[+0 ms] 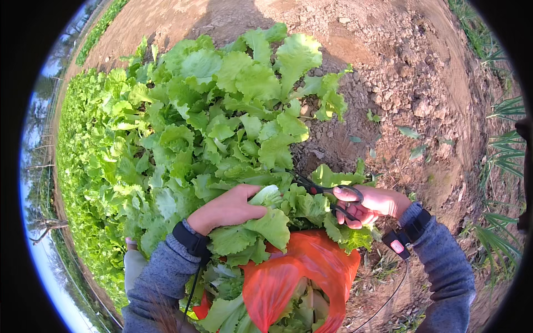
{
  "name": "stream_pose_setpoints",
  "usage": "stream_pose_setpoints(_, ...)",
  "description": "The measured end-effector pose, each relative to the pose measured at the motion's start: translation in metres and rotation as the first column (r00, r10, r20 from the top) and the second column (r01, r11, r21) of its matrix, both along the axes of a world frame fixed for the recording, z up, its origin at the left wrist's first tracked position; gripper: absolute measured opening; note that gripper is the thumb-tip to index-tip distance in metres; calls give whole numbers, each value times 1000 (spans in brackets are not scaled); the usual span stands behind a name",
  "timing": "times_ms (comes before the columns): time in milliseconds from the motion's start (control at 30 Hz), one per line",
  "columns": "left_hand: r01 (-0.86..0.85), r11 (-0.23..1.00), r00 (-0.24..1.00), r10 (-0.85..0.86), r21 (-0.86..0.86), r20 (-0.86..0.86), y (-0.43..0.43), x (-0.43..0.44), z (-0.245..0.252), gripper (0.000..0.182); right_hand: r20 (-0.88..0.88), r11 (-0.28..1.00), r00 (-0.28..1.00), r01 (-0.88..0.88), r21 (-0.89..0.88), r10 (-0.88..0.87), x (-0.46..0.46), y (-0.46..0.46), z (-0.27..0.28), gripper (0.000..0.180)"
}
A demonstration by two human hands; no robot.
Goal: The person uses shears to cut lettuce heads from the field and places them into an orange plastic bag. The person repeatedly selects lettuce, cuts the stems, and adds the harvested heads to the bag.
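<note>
My left hand [229, 209] grips a bunch of lettuce leaves [270, 227] by the thumb and fingers, just above a red plastic bag [308, 254]. In my right hand [362, 206] is a pair of black-handled scissors [317, 188], my fingers through the loops. Their blades point left into the foliage and are mostly hidden by leaves. Growing lettuce [237, 112] fills the bed beyond both hands. Through the bag's mouth, cut lettuce leaves [306, 308] show inside.
Bare, cloddy soil [399, 91] borders the lettuce on the right, with a few loose leaves [410, 132] on it. Spiky green plants [506, 154] line the far right. A thin cable [395, 291] trails from the device on my right wrist. A wire fence [46, 158] runs along the left.
</note>
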State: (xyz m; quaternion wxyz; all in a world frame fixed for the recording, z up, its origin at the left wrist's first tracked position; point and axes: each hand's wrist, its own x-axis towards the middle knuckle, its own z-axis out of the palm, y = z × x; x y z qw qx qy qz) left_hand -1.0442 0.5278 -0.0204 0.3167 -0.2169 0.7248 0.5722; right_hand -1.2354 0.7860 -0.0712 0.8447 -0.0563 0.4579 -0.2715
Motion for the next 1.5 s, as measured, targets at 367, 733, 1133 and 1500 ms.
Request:
stream_pose_setpoints(367,344,896,936,-351,-279,29,23,-57,-3,46,-189,994,981,-59,-87,41,14,1,6,66)
stream_pose_setpoints(733,539,690,834,-517,-483,191,40,-48,-24,56,-245,990,970,-40,-138,5,10,1,3,63)
stream_pose_setpoints(1133,-100,994,986,106,-52,128,-11,-31,-20,39,-373,975,928,-89,-203,7,17,24,24,58)
stream_pose_setpoints(1500,-910,369,264,866,188,-425,-103,159,143,48,-350,915,914,51,-399,-203,-17,40,121,67)
